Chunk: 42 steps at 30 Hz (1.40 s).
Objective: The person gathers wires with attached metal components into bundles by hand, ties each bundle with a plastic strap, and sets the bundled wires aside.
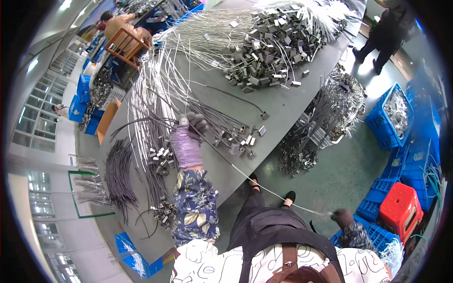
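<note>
My left hand (188,141), in a purple glove with grey fingers, is closed over the table around a thin cable (271,191). The cable's dark part lies by that hand, and its pale length runs taut past the table edge. At its other end, low on the right, my right hand (343,219) in a dark glove is closed on it. Beneath and beside my left hand lie white cables (141,99) and dark cables with small metal-and-grey block ends (245,141). A bundle of dark cables (119,174) rests further left.
A large heap of block-ended cables (278,52) covers the far side of the grey table (302,101). Right of it stand a heaped container (325,137), a blue crate (389,115) and a red stool (400,212). One person sits at far left (123,28); another stands at far right (384,35).
</note>
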Each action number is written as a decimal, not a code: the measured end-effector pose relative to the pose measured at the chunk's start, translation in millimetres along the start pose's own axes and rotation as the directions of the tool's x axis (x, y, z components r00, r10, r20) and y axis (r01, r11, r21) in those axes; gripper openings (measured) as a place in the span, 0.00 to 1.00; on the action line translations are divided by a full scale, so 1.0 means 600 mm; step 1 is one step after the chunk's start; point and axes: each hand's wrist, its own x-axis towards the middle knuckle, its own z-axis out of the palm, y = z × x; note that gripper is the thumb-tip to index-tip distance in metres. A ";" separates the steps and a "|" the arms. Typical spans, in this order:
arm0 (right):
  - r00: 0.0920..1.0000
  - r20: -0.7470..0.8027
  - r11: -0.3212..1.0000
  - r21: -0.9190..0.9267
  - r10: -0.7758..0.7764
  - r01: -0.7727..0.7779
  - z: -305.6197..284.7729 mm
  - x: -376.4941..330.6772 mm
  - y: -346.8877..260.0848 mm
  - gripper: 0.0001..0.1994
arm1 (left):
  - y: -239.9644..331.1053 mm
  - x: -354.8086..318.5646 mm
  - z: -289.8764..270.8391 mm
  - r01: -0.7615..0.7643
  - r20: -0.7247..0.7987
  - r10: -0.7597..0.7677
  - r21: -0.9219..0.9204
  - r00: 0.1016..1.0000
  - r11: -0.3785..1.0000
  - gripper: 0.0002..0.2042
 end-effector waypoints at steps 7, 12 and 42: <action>0.853 -0.083 0.620 0.652 -0.515 0.437 -0.133 0.093 -0.539 0.29 | -0.194 -0.052 0.101 0.397 -0.470 -0.106 0.580 0.876 0.711 0.10; 0.682 -0.230 0.718 -0.154 -0.694 0.679 -0.197 0.100 -0.665 0.38 | -0.100 0.009 0.007 0.429 -0.463 -0.101 0.688 0.881 0.586 0.13; 0.975 0.114 0.943 -0.299 0.190 -0.148 0.290 -0.210 0.396 0.14 | -0.280 0.021 0.213 0.163 -0.032 -0.162 0.053 0.986 0.985 0.12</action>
